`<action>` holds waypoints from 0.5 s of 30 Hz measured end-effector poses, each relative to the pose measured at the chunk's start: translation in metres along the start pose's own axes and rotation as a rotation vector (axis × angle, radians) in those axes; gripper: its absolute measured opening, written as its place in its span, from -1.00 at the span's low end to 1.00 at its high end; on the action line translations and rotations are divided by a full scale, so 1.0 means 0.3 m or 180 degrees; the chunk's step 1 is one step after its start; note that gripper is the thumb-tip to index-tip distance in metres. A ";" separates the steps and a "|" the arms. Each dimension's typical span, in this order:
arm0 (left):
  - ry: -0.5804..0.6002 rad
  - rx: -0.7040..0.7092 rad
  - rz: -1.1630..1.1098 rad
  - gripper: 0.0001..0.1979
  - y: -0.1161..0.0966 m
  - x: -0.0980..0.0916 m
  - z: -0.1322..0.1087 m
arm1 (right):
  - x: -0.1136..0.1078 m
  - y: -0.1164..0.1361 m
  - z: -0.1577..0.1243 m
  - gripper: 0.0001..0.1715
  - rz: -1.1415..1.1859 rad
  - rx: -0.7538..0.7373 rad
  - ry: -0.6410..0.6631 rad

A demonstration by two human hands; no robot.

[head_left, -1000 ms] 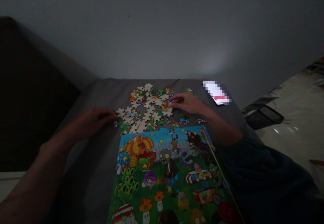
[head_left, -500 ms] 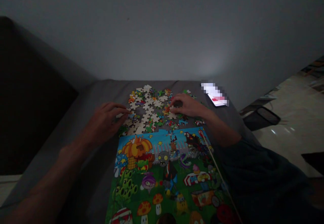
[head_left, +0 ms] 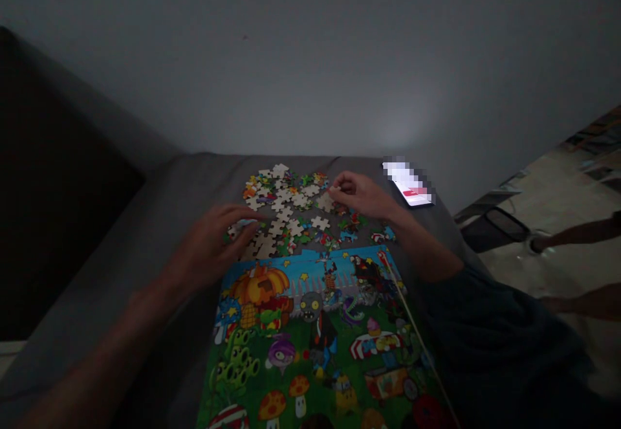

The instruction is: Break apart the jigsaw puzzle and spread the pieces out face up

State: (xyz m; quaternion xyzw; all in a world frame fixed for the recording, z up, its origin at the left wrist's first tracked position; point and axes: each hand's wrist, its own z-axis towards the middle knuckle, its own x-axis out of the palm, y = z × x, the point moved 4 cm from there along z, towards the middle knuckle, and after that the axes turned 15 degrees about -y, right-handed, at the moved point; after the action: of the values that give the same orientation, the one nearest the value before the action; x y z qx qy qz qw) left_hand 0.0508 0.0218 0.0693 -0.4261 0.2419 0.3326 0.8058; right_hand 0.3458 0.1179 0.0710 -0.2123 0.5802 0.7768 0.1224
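Note:
A heap of jigsaw puzzle pieces [head_left: 284,212], some pale back up and some coloured side up, lies on grey cloth. At its left edge my left hand [head_left: 218,231] hovers, a little blurred, with thumb and fingers apart over several pieces. My right hand [head_left: 361,195] is at the heap's right side, thumb and forefinger pinched together on what looks like a puzzle piece [head_left: 332,192], mostly hidden by the fingertips. Nearer to me lies a colourful picture board [head_left: 310,345] with cartoon plants and zombies, its top edge close to the loose pieces.
A lit phone [head_left: 410,185], partly pixelated, lies at the back right of the grey cloth surface [head_left: 194,180]. Behind stands a pale wall [head_left: 272,79]. Down on the right are a shiny floor [head_left: 557,267] and a person's bare limbs [head_left: 577,233].
My left hand has moved slightly right over the pieces, its fingers spreading. My right hand has lifted a little and pinched closer. A person's limbs have come into view at the right.

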 end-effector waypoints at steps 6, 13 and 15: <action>0.0055 -0.1041 -0.0931 -0.23 -0.097 0.058 -0.036 | 0.174 0.142 -0.128 -0.71 0.1112 -0.0156 0.0058; 0.0237 -0.0769 -0.0637 -0.53 -0.112 0.045 -0.036 | 0.245 0.154 -0.190 -0.58 0.1639 0.0210 0.0583; 0.0341 -0.0621 -0.0612 -0.55 -0.112 0.040 -0.035 | 0.249 0.140 -0.186 -0.57 0.1716 0.0362 0.0747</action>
State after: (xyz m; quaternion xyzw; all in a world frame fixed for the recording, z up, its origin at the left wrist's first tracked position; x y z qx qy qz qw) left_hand 0.0825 0.0029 0.0733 -0.5408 0.2092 0.2527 0.7746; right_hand 0.2722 0.0480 0.0583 -0.1318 0.6684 0.7176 -0.1445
